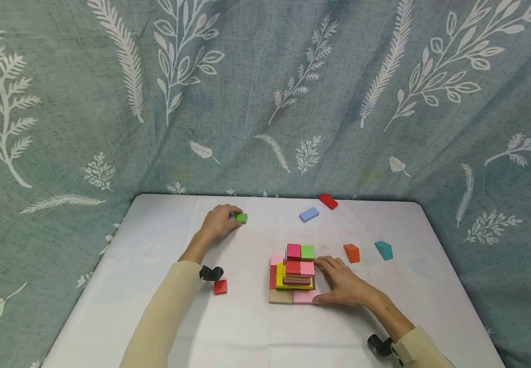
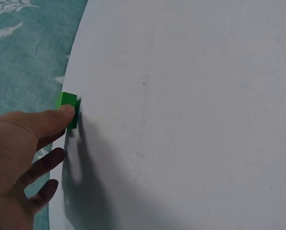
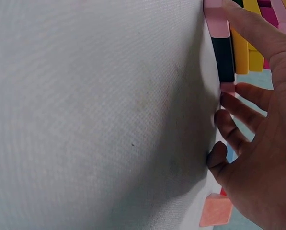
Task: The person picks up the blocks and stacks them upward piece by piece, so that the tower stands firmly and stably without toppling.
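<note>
Near the back left of the table, my left hand pinches a small green block between thumb and fingers. In the left wrist view the thumb lies across that green block, with the other fingers apart. A layered stack of coloured blocks stands at the middle, pink and tan at the base, yellow above, a pink-red and a green block on top. My right hand rests along the stack's right side, thumb at the pink base block, fingers spread loosely.
A red block lies by the left wrist. Blue and red blocks lie at the back. Orange and teal angled blocks lie right of the stack. A patterned curtain hangs behind the white table.
</note>
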Action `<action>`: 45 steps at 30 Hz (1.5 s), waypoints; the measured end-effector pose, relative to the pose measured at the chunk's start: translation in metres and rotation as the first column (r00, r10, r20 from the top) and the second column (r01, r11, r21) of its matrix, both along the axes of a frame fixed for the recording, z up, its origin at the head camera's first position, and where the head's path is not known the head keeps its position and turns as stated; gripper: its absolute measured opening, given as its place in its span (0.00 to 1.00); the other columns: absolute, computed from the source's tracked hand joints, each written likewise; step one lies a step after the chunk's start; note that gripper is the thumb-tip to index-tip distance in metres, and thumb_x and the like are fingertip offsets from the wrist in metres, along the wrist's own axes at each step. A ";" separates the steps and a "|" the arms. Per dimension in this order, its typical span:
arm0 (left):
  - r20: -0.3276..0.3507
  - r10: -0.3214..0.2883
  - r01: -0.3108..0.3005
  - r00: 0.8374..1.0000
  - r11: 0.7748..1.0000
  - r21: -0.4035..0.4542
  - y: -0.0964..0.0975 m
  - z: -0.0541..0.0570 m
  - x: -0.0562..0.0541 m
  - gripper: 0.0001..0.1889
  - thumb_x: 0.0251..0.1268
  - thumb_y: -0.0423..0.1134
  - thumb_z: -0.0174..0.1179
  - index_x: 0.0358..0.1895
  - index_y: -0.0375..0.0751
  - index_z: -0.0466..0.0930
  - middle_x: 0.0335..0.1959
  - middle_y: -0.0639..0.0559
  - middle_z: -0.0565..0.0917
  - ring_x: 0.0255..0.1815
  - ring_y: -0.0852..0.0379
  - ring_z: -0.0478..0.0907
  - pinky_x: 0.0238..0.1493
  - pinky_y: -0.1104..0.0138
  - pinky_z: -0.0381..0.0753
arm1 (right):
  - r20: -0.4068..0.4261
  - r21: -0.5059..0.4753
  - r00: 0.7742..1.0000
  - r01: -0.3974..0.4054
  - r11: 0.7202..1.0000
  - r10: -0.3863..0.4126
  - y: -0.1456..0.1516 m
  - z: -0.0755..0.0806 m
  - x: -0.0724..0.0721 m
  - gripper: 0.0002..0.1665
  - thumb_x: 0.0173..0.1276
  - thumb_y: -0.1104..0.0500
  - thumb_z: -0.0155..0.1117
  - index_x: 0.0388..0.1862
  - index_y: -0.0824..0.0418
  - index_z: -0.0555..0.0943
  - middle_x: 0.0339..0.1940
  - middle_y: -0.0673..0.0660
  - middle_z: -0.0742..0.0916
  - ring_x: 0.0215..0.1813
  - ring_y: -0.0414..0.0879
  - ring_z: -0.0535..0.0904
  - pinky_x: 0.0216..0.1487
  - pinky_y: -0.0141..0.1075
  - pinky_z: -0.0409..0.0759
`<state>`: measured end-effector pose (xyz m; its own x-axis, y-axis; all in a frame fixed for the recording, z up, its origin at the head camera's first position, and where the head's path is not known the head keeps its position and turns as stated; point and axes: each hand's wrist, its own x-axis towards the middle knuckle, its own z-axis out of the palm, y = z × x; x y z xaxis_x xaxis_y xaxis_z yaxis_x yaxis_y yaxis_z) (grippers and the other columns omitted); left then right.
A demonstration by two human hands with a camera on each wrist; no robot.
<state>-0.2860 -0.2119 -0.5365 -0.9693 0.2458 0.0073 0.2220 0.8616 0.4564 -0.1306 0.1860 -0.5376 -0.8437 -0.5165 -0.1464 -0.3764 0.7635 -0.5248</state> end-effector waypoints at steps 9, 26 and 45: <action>-0.145 0.022 0.007 0.989 0.980 0.198 0.026 0.029 0.045 0.23 0.61 0.55 0.70 0.59 0.56 0.83 0.50 0.58 0.86 0.45 0.58 0.82 0.44 0.55 0.78 | 0.001 0.008 1.000 0.004 1.000 -0.004 0.000 -0.001 -0.001 0.60 0.46 0.28 0.78 0.74 0.50 0.67 0.72 0.51 0.71 0.68 0.52 0.67 0.67 0.57 0.72; -0.405 -0.220 0.353 0.887 0.890 0.290 0.091 0.088 0.171 0.17 0.53 0.51 0.76 0.48 0.61 0.85 0.41 0.72 0.82 0.39 0.69 0.75 0.43 0.65 0.76 | 0.013 -0.002 1.000 0.000 1.000 0.000 0.001 0.005 -0.001 0.59 0.47 0.29 0.78 0.74 0.49 0.67 0.73 0.51 0.71 0.69 0.53 0.66 0.68 0.57 0.70; -0.529 -0.208 0.354 0.823 0.915 0.191 0.116 0.072 0.182 0.19 0.53 0.53 0.76 0.49 0.56 0.89 0.43 0.64 0.82 0.44 0.64 0.78 0.46 0.64 0.75 | -0.006 -0.002 1.000 -0.014 1.000 0.014 0.003 0.002 0.000 0.59 0.48 0.28 0.77 0.75 0.48 0.66 0.73 0.51 0.71 0.69 0.52 0.66 0.67 0.57 0.71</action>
